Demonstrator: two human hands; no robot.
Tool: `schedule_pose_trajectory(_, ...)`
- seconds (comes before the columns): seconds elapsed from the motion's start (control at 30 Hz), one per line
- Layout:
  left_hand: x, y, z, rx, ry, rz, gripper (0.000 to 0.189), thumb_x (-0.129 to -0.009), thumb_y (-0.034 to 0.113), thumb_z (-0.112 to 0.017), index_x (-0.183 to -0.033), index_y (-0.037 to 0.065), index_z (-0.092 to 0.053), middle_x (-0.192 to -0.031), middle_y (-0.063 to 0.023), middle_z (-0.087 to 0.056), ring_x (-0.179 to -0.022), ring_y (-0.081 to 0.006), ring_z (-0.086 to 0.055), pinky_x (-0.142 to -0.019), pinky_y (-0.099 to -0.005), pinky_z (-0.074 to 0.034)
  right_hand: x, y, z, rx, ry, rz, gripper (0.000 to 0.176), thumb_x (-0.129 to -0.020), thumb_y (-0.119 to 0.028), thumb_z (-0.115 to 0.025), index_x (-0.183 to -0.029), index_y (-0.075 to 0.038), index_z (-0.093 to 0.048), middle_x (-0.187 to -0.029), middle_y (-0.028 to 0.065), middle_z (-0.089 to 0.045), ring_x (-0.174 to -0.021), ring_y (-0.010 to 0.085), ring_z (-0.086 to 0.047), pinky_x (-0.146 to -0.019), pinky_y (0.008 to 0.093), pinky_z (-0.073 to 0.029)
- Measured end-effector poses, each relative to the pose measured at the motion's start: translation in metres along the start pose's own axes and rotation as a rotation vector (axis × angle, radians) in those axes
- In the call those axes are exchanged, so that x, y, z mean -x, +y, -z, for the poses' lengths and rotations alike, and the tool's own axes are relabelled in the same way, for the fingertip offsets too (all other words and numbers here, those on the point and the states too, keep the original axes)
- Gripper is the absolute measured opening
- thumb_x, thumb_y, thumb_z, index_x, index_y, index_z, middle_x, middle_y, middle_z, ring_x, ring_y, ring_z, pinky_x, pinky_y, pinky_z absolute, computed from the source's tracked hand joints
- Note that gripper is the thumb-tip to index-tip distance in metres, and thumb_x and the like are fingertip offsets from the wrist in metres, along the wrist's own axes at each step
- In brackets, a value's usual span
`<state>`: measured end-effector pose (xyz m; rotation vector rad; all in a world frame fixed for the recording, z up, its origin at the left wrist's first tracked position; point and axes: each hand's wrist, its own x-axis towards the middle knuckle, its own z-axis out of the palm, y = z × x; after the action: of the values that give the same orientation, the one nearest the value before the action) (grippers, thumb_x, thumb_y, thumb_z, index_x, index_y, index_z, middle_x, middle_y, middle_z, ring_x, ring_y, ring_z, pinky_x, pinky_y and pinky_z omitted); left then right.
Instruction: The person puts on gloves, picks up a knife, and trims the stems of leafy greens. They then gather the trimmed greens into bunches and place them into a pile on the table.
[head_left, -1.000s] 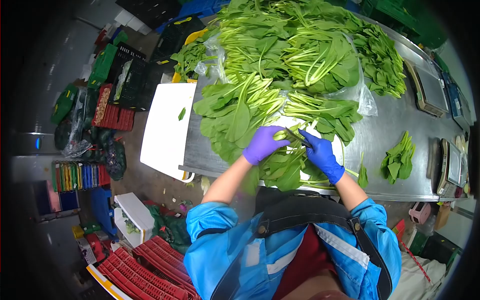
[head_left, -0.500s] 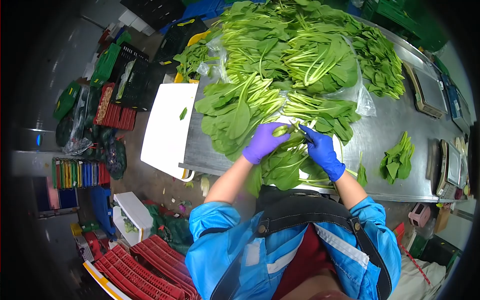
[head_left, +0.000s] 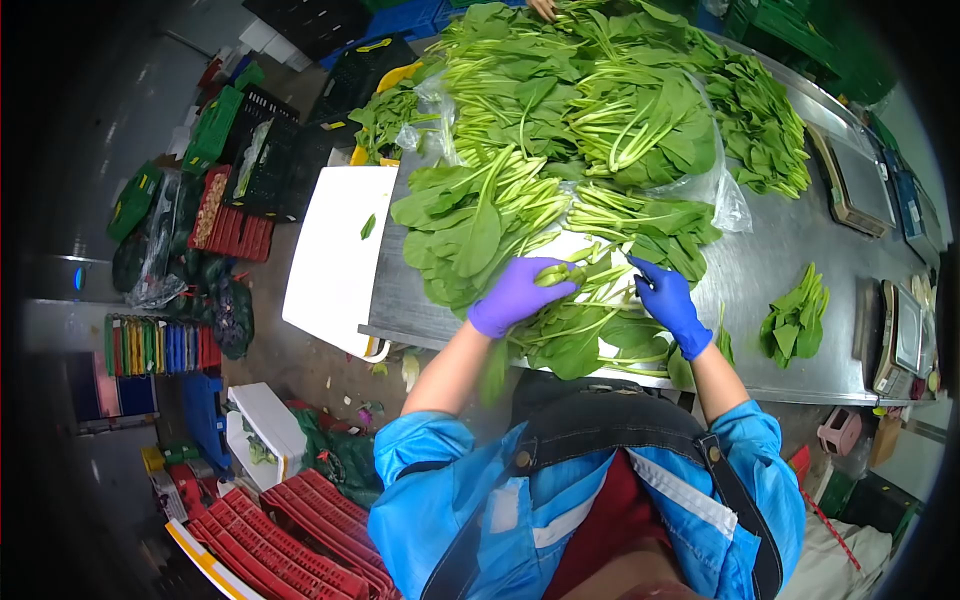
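Steel table point(head_left: 790, 260): landmark for everything below; spans the view, near edge at the apron.

Heap of greens point(head_left: 580, 90): fills the table's far half, partly on clear plastic. Long pale stems, broad dark leaves.

White board point(head_left: 335, 250): off the table's left end, 1 stray leaf on it.

Bunch of greens point(head_left: 580, 335): at the middle of the table's near edge, on a white sheet. Leaves toward the apron, stems toward the table's far half.

Small pile of leaves point(head_left: 797, 322): toward the table's right end, well apart from the bunch. Scale point(head_left: 905, 335) just beside it.

Left hand point(head_left: 515, 295): purple glove, closed round the bunch's stem end point(head_left: 558, 272).

Right hand point(head_left: 672, 302): blue glove, apart from the left. Fingers stretched out, laid on the leaves at the bunch's right side, nothing seen clamped in it.

Handling, as judged:
- Light, limp, loose.
- Leaves soft, easily bruised or torn, probably damp and a little slick against gloves.
- Stems firmer and crisp, apt to snap if bent sharply.

Best hold: round the gathered stems near the base, same spot as the left hand's grip, with 1 flat palm steadying the leaves. No lifting by leaf blades alone: likely tearing, or the bunch fanning apart.
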<state>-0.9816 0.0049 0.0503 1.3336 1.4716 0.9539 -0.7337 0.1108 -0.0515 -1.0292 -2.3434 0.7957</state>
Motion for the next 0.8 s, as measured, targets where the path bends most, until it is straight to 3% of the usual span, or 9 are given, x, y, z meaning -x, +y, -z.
schedule_pose_trajectory(0.1,0.003,0.003,-0.014,0.141,-0.037,0.119,0.031,-0.076,0.021,-0.071,-0.098,-0.001,-0.066,-0.078,-0.0065,-0.064,-0.066,-0.0089,-0.057,-0.063,-0.0265,-0.049,-0.011,-0.083,0.044,-0.573,-0.325,-0.297,0.045,-0.078,-0.019,-0.069,-0.121,-0.017,-0.059,-0.069,0.0029,-0.061,-0.049,0.0109,-0.050,-0.051,0.0275,-0.043)
schedule_pose_trajectory(0.23,0.001,0.026,-0.011,-0.045,-0.070,0.251,0.036,-0.077,0.020,-0.069,-0.105,-0.001,-0.062,-0.085,-0.0088,-0.066,-0.065,-0.0106,-0.059,-0.063,-0.0268,-0.050,-0.011,-0.092,0.031,-0.715,-0.281,-0.260,0.032,-0.081,-0.024,-0.070,-0.109,-0.009,-0.065,-0.071,-0.0012,-0.060,-0.052,0.0025,-0.044,-0.045,0.0192,-0.035)
schedule_pose_trajectory(0.4,0.009,-0.032,0.032,-0.438,0.590,-0.081,0.037,-0.072,0.019,-0.071,-0.106,0.003,-0.064,-0.086,-0.0125,-0.068,-0.074,-0.0216,-0.066,-0.067,-0.0323,-0.052,0.017,-0.052,0.050,-0.696,-0.291,-0.582,0.027,-0.086,-0.026,-0.063,-0.103,-0.006,-0.066,-0.074,0.0017,-0.063,-0.058,0.0058,-0.057,-0.043,0.0194,-0.041)
schedule_pose_trajectory(0.47,0.017,-0.011,0.018,-0.491,0.402,-0.046,0.056,-0.074,0.019,-0.070,-0.126,0.011,-0.051,-0.104,-0.0172,-0.063,-0.085,-0.0216,-0.063,-0.074,-0.0323,-0.049,0.025,-0.061,0.048,-0.724,-0.290,-0.492,0.025,-0.087,-0.023,-0.061,-0.105,-0.006,-0.065,-0.076,0.0021,-0.063,-0.059,0.0065,-0.056,-0.044,0.0203,-0.042)
schedule_pose_trajectory(0.53,0.015,0.014,-0.017,-0.393,0.042,-0.144,0.056,-0.072,0.020,-0.071,-0.125,0.010,-0.053,-0.095,-0.0142,-0.065,-0.080,-0.0171,-0.062,-0.074,-0.0303,-0.049,0.022,-0.081,0.038,-0.768,-0.325,-0.325,0.025,-0.088,-0.020,-0.059,-0.108,-0.005,-0.063,-0.077,0.0023,-0.064,-0.055,0.0063,-0.053,-0.045,0.0209,-0.042)
schedule_pose_trajectory(0.63,0.006,-0.008,-0.045,-0.080,-0.008,-0.141,0.053,-0.071,0.018,-0.071,-0.122,0.012,-0.057,-0.082,-0.0098,-0.064,-0.071,-0.0140,-0.058,-0.071,-0.0293,-0.048,0.010,-0.076,0.029,-0.964,-0.373,-0.444,0.030,-0.087,-0.019,-0.060,-0.115,-0.007,-0.060,-0.080,0.0032,-0.066,-0.050,0.0046,-0.049,-0.044,0.0190,-0.040)
schedule_pose_trajectory(0.7,0.009,0.013,-0.020,-0.014,0.020,0.062,0.044,-0.071,0.016,-0.071,-0.113,0.008,-0.062,-0.074,-0.0055,-0.063,-0.068,-0.0110,-0.057,-0.068,-0.0273,-0.047,-0.009,-0.035,0.015,-0.767,-0.145,-0.510,0.033,-0.085,-0.017,-0.060,-0.116,-0.006,-0.059,-0.086,0.0057,-0.067,-0.059,0.0090,-0.056,-0.051,0.0226,-0.046)
schedule_pose_trajectory(0.73,0.011,0.018,-0.004,0.119,0.073,0.138,0.039,-0.071,0.015,-0.071,-0.109,0.006,-0.063,-0.078,-0.0033,-0.062,-0.073,-0.0092,-0.057,-0.069,-0.0259,-0.046,-0.012,0.014,-0.019,-0.462,0.087,-0.173,0.037,-0.080,-0.016,-0.061,-0.117,-0.009,-0.059,-0.098,0.0101,-0.066,-0.076,0.0187,-0.063,-0.066,0.0305,-0.050)
schedule_pose_trajectory(0.8,0.013,0.029,0.024,0.243,0.202,0.143,0.031,-0.071,0.012,-0.069,-0.101,0.004,-0.065,-0.081,-0.0011,-0.061,-0.075,-0.0080,-0.056,-0.069,-0.0236,-0.045,-0.015,0.045,-0.035,-0.071,-0.006,-0.192,0.042,-0.075,-0.017,-0.063,-0.117,-0.013,-0.059,-0.107,0.0134,-0.062,-0.092,0.0286,-0.062,-0.078,0.0375,-0.048)
